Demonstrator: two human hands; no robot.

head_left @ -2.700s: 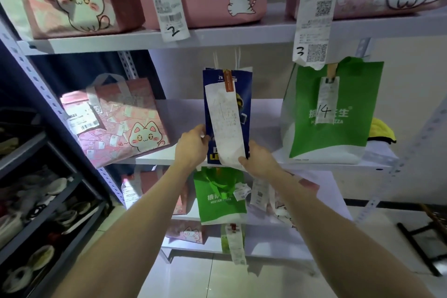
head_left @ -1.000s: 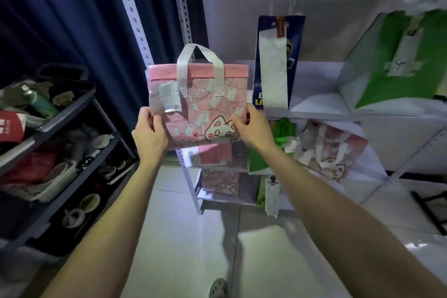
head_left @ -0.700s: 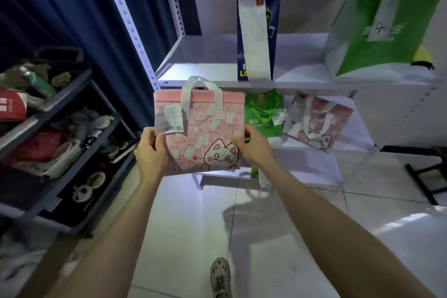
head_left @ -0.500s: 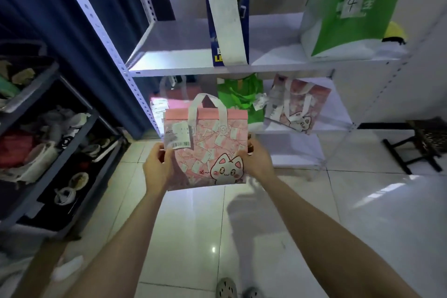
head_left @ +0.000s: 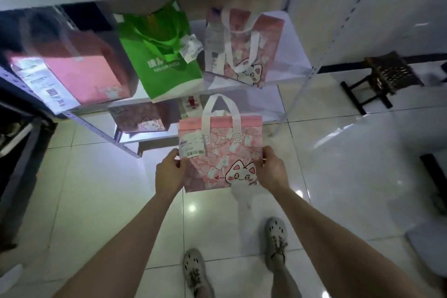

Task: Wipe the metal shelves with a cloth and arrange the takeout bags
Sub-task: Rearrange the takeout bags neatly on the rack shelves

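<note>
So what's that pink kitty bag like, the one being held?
The pink bag looks like soft fabric, printed with white notes and a cartoon cat at lower right. White loop handles stand up from its pink top band; a barcode label sits upper left. It is upright above the tiled floor, its sides gripped by the left hand and right hand.

Body as seen from the head camera: bare arms and hands, moulded clogs on both feet.
Bare from left hand (head_left: 169,174) and right hand (head_left: 272,172) back along both forearms to the frame edge. Shod in left clog (head_left: 194,271) and right clog (head_left: 275,239): grey-beige, rounded toe, dark vent holes across the upper, dark scuffing.
</note>
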